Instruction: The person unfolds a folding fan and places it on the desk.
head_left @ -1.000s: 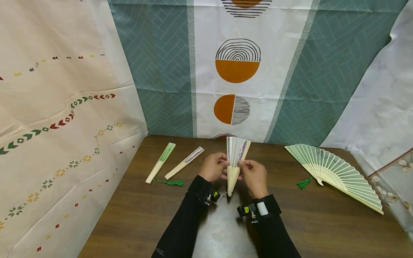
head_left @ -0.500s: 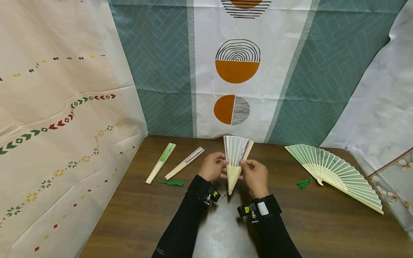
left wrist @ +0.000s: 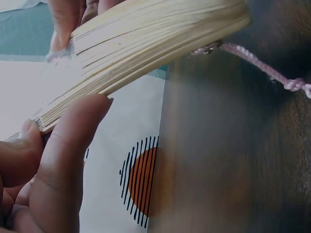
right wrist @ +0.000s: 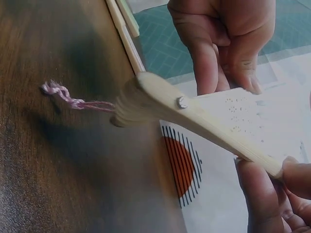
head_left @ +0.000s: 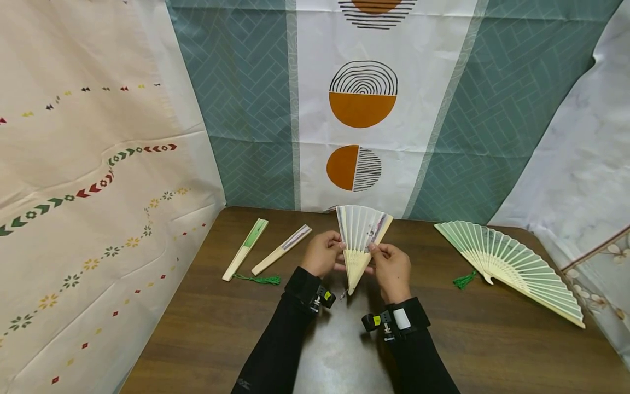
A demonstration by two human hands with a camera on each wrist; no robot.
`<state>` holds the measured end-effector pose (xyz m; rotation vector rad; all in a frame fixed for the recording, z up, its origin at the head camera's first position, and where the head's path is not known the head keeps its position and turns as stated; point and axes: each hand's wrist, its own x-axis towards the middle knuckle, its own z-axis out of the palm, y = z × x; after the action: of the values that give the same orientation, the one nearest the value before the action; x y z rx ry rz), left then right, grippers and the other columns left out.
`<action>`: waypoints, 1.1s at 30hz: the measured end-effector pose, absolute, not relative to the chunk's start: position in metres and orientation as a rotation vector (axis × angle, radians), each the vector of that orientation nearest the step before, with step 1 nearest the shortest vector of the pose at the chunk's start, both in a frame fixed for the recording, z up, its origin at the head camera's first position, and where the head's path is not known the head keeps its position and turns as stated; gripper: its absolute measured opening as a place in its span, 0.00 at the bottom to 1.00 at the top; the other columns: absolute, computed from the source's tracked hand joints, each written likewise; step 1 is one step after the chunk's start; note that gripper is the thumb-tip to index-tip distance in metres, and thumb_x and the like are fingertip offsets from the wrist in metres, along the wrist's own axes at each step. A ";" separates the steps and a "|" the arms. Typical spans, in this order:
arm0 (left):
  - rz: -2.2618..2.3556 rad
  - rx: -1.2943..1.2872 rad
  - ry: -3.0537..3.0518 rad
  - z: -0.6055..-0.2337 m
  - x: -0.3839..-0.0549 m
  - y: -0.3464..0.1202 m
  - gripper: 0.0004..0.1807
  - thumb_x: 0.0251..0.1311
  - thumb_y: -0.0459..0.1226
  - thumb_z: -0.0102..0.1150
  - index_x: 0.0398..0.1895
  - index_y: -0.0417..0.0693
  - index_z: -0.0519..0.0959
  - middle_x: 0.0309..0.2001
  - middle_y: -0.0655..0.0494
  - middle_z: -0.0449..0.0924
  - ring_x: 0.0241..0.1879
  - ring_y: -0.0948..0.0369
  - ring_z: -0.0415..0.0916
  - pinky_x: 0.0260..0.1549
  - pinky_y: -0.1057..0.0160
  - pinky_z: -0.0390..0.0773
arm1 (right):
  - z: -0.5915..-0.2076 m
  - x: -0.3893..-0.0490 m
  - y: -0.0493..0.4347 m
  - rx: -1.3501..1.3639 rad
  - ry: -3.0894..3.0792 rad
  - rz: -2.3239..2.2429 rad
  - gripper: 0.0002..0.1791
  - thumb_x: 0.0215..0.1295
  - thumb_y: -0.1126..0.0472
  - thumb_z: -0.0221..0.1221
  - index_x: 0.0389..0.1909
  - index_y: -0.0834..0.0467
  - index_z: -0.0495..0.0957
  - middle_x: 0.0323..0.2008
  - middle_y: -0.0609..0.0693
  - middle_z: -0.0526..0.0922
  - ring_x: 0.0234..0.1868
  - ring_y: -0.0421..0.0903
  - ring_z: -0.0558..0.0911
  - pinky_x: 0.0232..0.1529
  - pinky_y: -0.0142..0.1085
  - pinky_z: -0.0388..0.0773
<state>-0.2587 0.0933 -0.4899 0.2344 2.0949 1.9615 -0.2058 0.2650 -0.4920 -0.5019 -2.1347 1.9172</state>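
Observation:
A white folding fan (head_left: 357, 230) with pale wooden ribs is partly spread between my hands, pivot end pointing down toward me. My left hand (head_left: 322, 255) pinches its left edge, thumb in front and fingers behind. On the opposite side my right hand (head_left: 392, 272) pinches the outer rib, which carries a purple-grey printed strip. In the right wrist view the metal pivot pin and small cut-out holes show on the ribs (right wrist: 228, 114). From the pivot end hangs a pink cord (left wrist: 262, 63), knotted, seen over the table in both wrist views.
Two folded fans lie at the left: a green one (head_left: 245, 249) with a green tassel (head_left: 266, 279), and a white one (head_left: 281, 249). A spread pale green fan (head_left: 517, 268) lies at the right with its own tassel (head_left: 464, 280). Patterned cloth (head_left: 361, 109) hangs behind the wooden table (head_left: 197, 339).
The white fan has spread wider, its top edge fanning out to both sides. My right hand has shifted slightly right and my left hand slightly left, both keeping their pinch.

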 end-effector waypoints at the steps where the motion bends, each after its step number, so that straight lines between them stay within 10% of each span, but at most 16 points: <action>1: 1.977 0.230 2.083 -0.490 -0.259 0.093 0.05 0.85 0.26 0.55 0.52 0.29 0.79 0.42 0.42 0.88 0.33 0.60 0.87 0.37 0.48 0.99 | -0.492 -0.205 0.265 -0.505 -2.127 1.926 0.19 0.87 0.59 0.63 0.61 0.73 0.85 0.53 0.71 0.92 0.37 0.38 0.91 0.32 0.28 0.93; 33: 2.132 0.145 2.041 -0.489 -0.261 0.091 0.07 0.87 0.26 0.53 0.52 0.27 0.80 0.43 0.40 0.88 0.37 0.55 0.89 0.40 0.45 0.99 | -0.489 -0.207 0.269 -0.568 -1.962 2.008 0.20 0.87 0.59 0.64 0.61 0.74 0.84 0.40 0.51 0.89 0.35 0.33 0.89 0.32 0.29 0.93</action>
<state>-0.2610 0.0909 -0.4886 0.1454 2.0415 2.1322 -0.2066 0.2686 -0.4889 -0.5683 -1.9624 2.0080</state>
